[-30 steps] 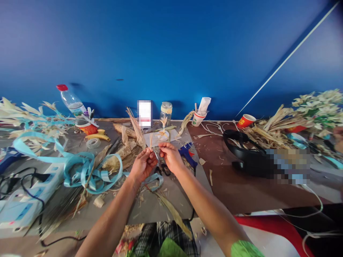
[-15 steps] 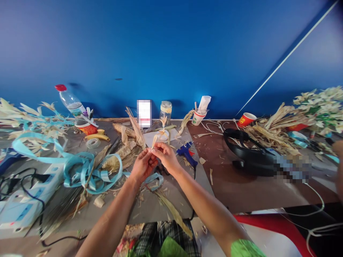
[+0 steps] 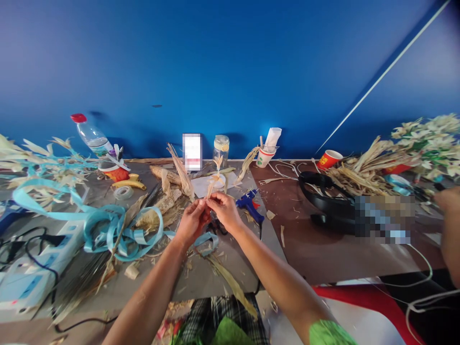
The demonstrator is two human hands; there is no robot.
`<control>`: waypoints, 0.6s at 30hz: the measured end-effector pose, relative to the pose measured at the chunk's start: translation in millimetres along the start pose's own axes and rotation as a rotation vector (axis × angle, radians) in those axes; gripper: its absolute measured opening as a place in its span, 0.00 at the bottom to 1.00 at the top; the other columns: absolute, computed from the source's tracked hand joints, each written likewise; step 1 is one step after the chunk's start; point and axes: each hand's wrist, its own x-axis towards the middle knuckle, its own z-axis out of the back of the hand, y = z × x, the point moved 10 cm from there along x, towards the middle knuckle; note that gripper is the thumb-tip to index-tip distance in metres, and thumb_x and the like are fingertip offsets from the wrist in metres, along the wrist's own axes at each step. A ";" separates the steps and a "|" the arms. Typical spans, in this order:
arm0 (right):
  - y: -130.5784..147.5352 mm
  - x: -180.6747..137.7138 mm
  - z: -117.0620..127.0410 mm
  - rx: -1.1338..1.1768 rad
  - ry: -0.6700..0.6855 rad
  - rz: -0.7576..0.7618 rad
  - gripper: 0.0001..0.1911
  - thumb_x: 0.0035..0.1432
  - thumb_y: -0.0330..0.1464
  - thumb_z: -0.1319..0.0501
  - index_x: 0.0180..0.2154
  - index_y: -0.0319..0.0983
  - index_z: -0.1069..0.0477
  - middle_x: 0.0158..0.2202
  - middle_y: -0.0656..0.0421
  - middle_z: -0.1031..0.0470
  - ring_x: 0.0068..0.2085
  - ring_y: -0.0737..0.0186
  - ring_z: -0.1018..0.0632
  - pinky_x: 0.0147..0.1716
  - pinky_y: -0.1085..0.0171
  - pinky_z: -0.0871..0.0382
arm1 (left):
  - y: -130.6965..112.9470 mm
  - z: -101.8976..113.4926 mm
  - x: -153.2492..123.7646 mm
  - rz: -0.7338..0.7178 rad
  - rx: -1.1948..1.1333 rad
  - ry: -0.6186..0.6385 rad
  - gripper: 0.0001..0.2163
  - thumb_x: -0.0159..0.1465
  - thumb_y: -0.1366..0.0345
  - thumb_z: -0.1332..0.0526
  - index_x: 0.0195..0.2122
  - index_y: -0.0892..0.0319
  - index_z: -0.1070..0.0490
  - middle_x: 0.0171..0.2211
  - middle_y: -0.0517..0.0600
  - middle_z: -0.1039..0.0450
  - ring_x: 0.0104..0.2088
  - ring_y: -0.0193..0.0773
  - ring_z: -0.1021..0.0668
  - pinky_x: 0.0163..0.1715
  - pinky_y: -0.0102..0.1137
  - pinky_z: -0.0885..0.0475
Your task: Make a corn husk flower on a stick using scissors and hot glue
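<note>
My left hand (image 3: 194, 219) and my right hand (image 3: 223, 209) meet above the table, fingertips pinched together. Between them stands a small pale piece of corn husk (image 3: 210, 189), its lower end hidden by the fingers. Just behind, a husk flower (image 3: 218, 164) rises near a white round roll (image 3: 217, 181) lying on white paper. Close to my right hand lies a blue glue gun (image 3: 249, 205). A loose coil of light blue ribbon (image 3: 108, 230) is left of my left hand, with dried corn husks (image 3: 182, 175) behind it.
A power strip (image 3: 53, 263) with black cords lies at left, near a tilted bottle (image 3: 91, 136). Along the wall stand a glass jar (image 3: 222, 146), a paper cup (image 3: 265, 157) and a red cup (image 3: 329, 160). A black headset (image 3: 330, 206) lies at right, beside another person's arm (image 3: 451, 230).
The husk piece between my fingers now stands more upright and looks wider. My hands stay almost in place. At right, the other person's arm has come further into view.
</note>
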 end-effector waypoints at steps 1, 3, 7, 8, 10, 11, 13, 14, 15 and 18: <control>-1.2 -0.2 -2.3 0.023 0.025 -0.025 0.09 0.48 0.37 0.38 0.30 0.38 0.27 0.21 0.62 0.29 0.23 0.66 0.29 0.25 0.67 0.35 | 0.2 0.3 0.3 0.006 -0.003 0.003 0.12 0.54 0.59 0.35 0.27 0.62 0.33 0.20 0.43 0.39 0.19 0.25 0.38 0.20 0.23 0.41; -3.3 -1.0 -7.0 0.076 0.076 -0.078 0.09 0.47 0.37 0.38 0.30 0.38 0.26 0.20 0.63 0.29 0.22 0.66 0.29 0.24 0.67 0.36 | 1.6 -0.3 0.7 0.028 -0.023 0.023 0.11 0.53 0.61 0.35 0.26 0.62 0.34 0.19 0.43 0.40 0.18 0.24 0.39 0.19 0.23 0.42; -1.3 -2.1 -12.1 0.130 0.161 -0.109 0.08 0.47 0.35 0.37 0.30 0.38 0.26 0.21 0.62 0.29 0.24 0.68 0.30 0.24 0.69 0.39 | 2.4 -1.9 0.9 0.046 -0.072 0.058 0.10 0.53 0.64 0.34 0.26 0.63 0.34 0.18 0.42 0.43 0.18 0.24 0.41 0.17 0.21 0.44; -0.4 -2.0 -12.5 0.142 0.178 -0.108 0.08 0.47 0.34 0.37 0.30 0.38 0.26 0.22 0.62 0.29 0.24 0.68 0.30 0.25 0.69 0.39 | 2.0 -2.0 0.9 0.044 -0.082 0.059 0.10 0.53 0.64 0.34 0.26 0.63 0.35 0.18 0.42 0.44 0.17 0.23 0.42 0.17 0.21 0.45; 1.3 -1.5 -12.7 0.192 0.204 -0.105 0.08 0.45 0.33 0.35 0.31 0.38 0.26 0.24 0.63 0.29 0.26 0.69 0.31 0.26 0.69 0.39 | 0.6 -2.0 0.6 0.035 -0.104 0.055 0.10 0.54 0.64 0.35 0.25 0.63 0.36 0.18 0.41 0.46 0.17 0.23 0.43 0.17 0.21 0.45; 2.1 -1.1 -12.5 0.230 0.211 -0.103 0.09 0.44 0.33 0.35 0.32 0.38 0.26 0.26 0.62 0.30 0.27 0.69 0.31 0.27 0.69 0.38 | -0.5 -2.1 0.5 0.028 -0.115 0.053 0.10 0.54 0.65 0.35 0.25 0.63 0.36 0.18 0.41 0.46 0.17 0.23 0.43 0.17 0.20 0.45; 2.3 -0.2 -11.5 0.308 0.210 -0.110 0.12 0.43 0.32 0.34 0.34 0.39 0.27 0.28 0.62 0.30 0.29 0.69 0.31 0.28 0.69 0.38 | -2.4 -2.6 0.1 0.018 -0.127 0.050 0.10 0.55 0.65 0.35 0.26 0.62 0.36 0.18 0.41 0.46 0.18 0.23 0.43 0.18 0.20 0.45; 1.5 0.2 -10.8 0.333 0.204 -0.119 0.13 0.42 0.32 0.34 0.34 0.39 0.27 0.29 0.62 0.30 0.29 0.68 0.31 0.28 0.69 0.37 | -2.9 -2.9 -0.1 0.017 -0.127 0.048 0.09 0.54 0.65 0.35 0.26 0.62 0.36 0.18 0.41 0.45 0.18 0.23 0.43 0.18 0.20 0.45; 0.5 0.6 -10.1 0.346 0.196 -0.127 0.13 0.42 0.32 0.34 0.35 0.38 0.27 0.29 0.62 0.30 0.29 0.68 0.31 0.28 0.69 0.38 | -3.1 -3.1 -0.3 0.019 -0.124 0.046 0.09 0.54 0.65 0.35 0.26 0.62 0.36 0.18 0.41 0.45 0.18 0.23 0.42 0.18 0.20 0.45; -1.2 1.4 -8.9 0.329 0.172 -0.129 0.13 0.42 0.33 0.34 0.34 0.38 0.27 0.29 0.61 0.29 0.28 0.69 0.32 0.28 0.69 0.38 | -2.8 -2.8 -0.5 0.022 -0.115 0.038 0.10 0.54 0.65 0.35 0.26 0.62 0.37 0.18 0.41 0.45 0.18 0.23 0.43 0.18 0.21 0.45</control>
